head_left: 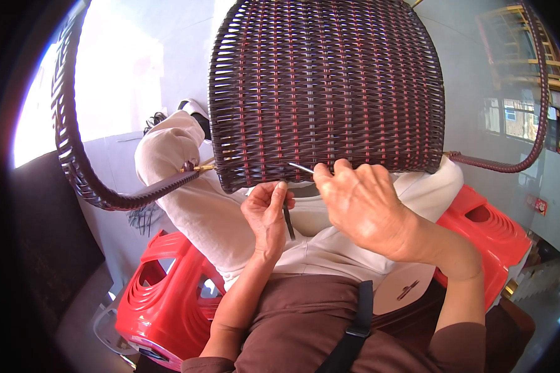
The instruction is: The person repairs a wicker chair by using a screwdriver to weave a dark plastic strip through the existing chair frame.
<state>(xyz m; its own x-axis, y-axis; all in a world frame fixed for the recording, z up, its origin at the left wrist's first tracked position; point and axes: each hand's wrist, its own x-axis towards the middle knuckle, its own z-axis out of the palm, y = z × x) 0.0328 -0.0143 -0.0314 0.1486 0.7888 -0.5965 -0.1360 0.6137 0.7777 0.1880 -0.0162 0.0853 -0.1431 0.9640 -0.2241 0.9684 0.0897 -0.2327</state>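
Grey floor (115, 165), 2 red stools (168, 304); at the wicker panel (326, 93), the right hand (367, 202) clasps a tool (302, 168), the left hand (266, 208) pinches a strip (289, 222).

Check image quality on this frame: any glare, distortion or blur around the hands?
Head view: floor at upper left blown out to white; head view: fisheye rim blacks out the corners; head view: glossy highlights on the left red stool; head view: left hand, right hand and woven panel well lit, no obvious motion blur.
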